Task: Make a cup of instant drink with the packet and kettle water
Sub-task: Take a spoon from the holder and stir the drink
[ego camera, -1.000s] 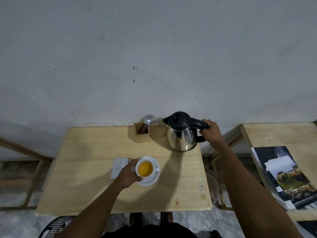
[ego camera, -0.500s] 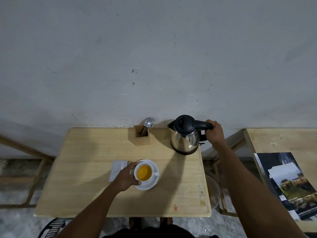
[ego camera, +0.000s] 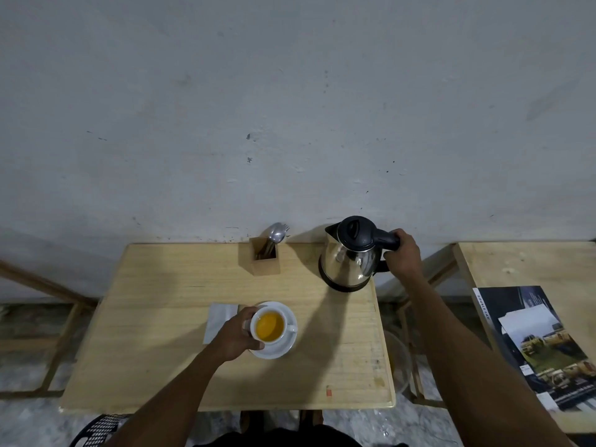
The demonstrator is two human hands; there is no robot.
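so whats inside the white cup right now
The white cup on its saucer holds orange-yellow liquid. The left hand grips its side. Whatever lies below the liquid's surface is hidden.

Both forearms are bare from elbow to wrist, with no sleeve, watch or ring showing on the left hand (ego camera: 233, 338) or the right hand (ego camera: 402, 257). Below the counter's (ego camera: 161, 317) near edge, dark clothing covers the lap.

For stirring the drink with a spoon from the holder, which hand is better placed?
Probably the right hand. It sits at the kettle handle near the wooden holder with the spoon, and the kettle stands on the table. The left hand grips the cup, steadying it.
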